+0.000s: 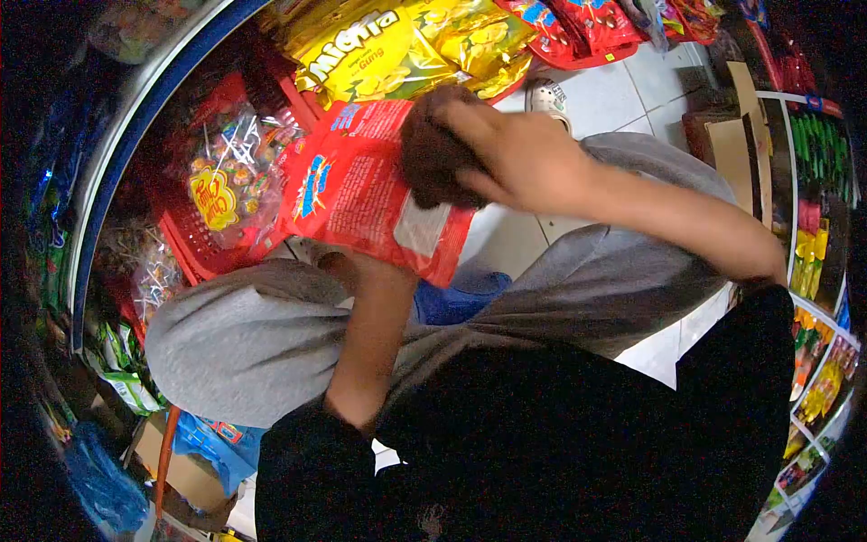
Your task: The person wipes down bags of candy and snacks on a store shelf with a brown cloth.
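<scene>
I am in a shop with a white tile floor and snack shelves all around. I hold a red snack bag up over my knees. My right hand presses a dark brown cloth on it, fingers curled tight. My left hand holds the bag from below; its fingers are hidden. A red basket of lollipops sits just beside the bag.

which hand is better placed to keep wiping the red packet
Right. The right hand presses a dark brown cloth on top of the red packet. The left hand is under the packet's lower edge, supporting it, mostly hidden, so it seems better left holding.
</scene>
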A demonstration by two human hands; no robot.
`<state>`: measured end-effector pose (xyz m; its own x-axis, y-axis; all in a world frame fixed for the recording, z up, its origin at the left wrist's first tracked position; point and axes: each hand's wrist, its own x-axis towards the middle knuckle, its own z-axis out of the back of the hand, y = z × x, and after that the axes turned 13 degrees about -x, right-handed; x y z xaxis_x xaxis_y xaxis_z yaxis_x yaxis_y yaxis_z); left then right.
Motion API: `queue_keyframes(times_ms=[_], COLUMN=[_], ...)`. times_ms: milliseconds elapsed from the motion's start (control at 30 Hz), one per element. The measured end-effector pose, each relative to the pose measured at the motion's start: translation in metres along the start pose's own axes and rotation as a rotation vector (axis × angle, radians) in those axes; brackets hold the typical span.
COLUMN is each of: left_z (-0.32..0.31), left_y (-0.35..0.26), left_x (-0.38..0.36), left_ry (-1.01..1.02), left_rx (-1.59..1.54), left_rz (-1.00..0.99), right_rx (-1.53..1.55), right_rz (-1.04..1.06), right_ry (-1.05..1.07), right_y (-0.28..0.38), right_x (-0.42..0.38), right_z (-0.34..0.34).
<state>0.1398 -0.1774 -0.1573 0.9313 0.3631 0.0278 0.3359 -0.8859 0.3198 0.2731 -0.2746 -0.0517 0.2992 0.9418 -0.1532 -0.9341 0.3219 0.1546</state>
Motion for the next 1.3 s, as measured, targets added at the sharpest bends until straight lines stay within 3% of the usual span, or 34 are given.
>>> queue_keyframes(times_ms=[33,67,133,200,333,433,567,600,700,733,833,933,1033,1100,1300], left_z=[0.011,0.012,0.013,0.016,0.015,0.017,0.017,0.032,0.028,0.028,0.024,0.037,0.05,0.024,0.026], left_y=[-0.005,-0.005,-0.005,-0.005,-0.019,-0.022,-0.018,-0.008,0.012,0.005,0.002,-0.002,0.01,0.01,0.01], left_x=[-0.005,-0.005,-0.005,-0.003,-0.004,-0.004,-0.018,0.009,-0.019,-0.017,-0.031,-0.003,0.015,-0.052,-0.063], left_ry=[-0.039,-0.079,-0.159,-0.169,-0.197,-0.219,-0.261,-0.272,-0.299,-0.307,-0.331,-0.35,-0.373,-0.388,-0.435], left_rx=[0.224,0.447,0.893,0.884,0.837,0.803,0.755,0.744,0.713,0.7,0.665,0.629,0.591,0.567,0.492], left_rz=[-0.052,-0.102,-0.197,-0.183,-0.154,-0.145,-0.131,-0.126,-0.111,-0.105,-0.089,-0.07,-0.049,-0.042,-0.036], right_rx=[0.014,0.086,0.066,0.065,0.019,0.019,0.001,0.041,0.124,0.108,0.123,0.006,-0.011,0.04,0.209], right_rz=[-0.018,0.175,0.297,0.342,0.066,-0.021,0.13,0.191,0.431,0.431,0.392,0.1,0.006,0.032,0.226], right_ry=[0.002,-0.254,-0.151,-0.073,-0.033,-0.027,-0.189,-0.244,-0.23,-0.132,-0.247,0.016,0.004,0.005,-0.119], right_y=[0.009,0.014,0.021,0.022,-0.005,-0.022,0.006,0.011,0.021,0.025,0.015,-0.004,-0.032,-0.031,0.005], right_x=[-0.005,-0.007,-0.016,-0.016,0.004,0.011,-0.004,-0.007,-0.009,-0.011,-0.001,0.014,0.025,0.02,0.003], right_z=[0.002,-0.002,0.001,0.003,-0.001,-0.013,-0.003,0.004,0.005,0.009,0.007,0.008,-0.008,-0.014,-0.004])
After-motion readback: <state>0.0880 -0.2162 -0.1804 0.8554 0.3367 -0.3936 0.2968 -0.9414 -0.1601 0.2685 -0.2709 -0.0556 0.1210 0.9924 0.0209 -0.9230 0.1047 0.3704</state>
